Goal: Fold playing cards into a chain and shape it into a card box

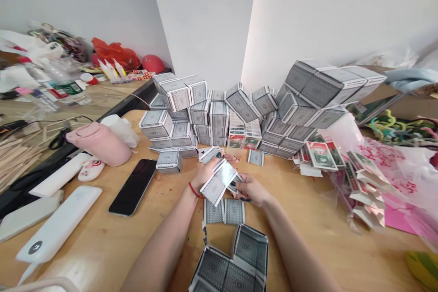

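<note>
My left hand (207,171), a red string at its wrist, is closed on playing cards near the middle of the table. My right hand (252,189) pinches the right side of the same grey-backed playing cards (216,183), which are tilted and partly overlap. Exactly how many cards each hand has I cannot tell. Just below the hands, two cards (234,211) lie side by side on the table. A single card (255,157) lies beyond my right hand. Closest to me stands a block folded from cards (250,248).
Stacked card blocks (179,93) rise at the back left, and more card blocks (313,83) at the back right. Between them are red-green card boxes (236,140). A black phone (132,187), pink pouch (99,143) and white power bank (59,222) lie left; opened card boxes (364,187) lie right.
</note>
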The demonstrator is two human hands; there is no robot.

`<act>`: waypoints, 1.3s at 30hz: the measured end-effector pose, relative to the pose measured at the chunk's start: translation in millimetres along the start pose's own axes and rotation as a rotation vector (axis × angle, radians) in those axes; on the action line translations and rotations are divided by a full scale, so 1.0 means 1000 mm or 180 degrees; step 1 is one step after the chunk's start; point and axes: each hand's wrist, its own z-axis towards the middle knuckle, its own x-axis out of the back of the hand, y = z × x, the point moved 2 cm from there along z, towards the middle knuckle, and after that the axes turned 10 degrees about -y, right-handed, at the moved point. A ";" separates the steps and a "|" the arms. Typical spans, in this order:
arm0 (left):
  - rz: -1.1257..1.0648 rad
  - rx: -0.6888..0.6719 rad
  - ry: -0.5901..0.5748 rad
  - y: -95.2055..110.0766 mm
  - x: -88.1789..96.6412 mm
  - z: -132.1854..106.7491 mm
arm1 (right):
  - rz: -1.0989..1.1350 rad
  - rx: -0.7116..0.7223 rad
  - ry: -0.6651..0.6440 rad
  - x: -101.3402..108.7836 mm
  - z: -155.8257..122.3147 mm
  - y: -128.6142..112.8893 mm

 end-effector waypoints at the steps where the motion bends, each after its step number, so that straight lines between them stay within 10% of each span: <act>1: 0.0025 0.0035 -0.0060 0.000 0.000 0.000 | -0.0027 0.0012 0.0001 0.000 0.000 0.000; 39: -0.0834 -0.0607 0.0035 0.001 0.003 0.007 | 0.0019 0.0060 0.0400 -0.016 0.004 -0.011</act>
